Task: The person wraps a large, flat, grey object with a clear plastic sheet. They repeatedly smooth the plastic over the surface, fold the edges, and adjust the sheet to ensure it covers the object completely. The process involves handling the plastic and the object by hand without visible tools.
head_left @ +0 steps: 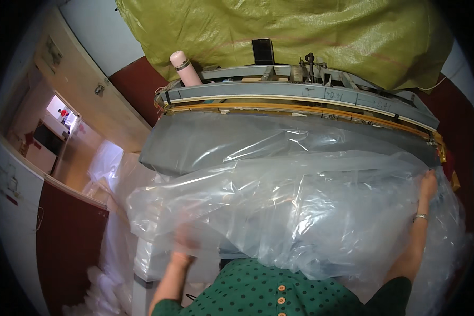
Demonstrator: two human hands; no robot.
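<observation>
A wide sheet of clear plastic film (268, 195) spreads in loose folds across the front of a long grey machine (195, 142). At the right end of the film, my right hand (429, 184) is closed on its upper edge, close to the machine's right corner. My left hand (185, 239) is at the film's lower left part, smeared by motion and partly behind the film, so its fingers cannot be made out. Below the film's middle, its lower edge lies against my green dotted shirt.
Along the machine's back runs a grey metal bar (300, 90) with an orange strip below it. A pink bottle (185, 68) and a dark phone (263, 51) stand there, before a yellow-green sheet (284, 26). More film hangs at the left, near an open door (89, 73).
</observation>
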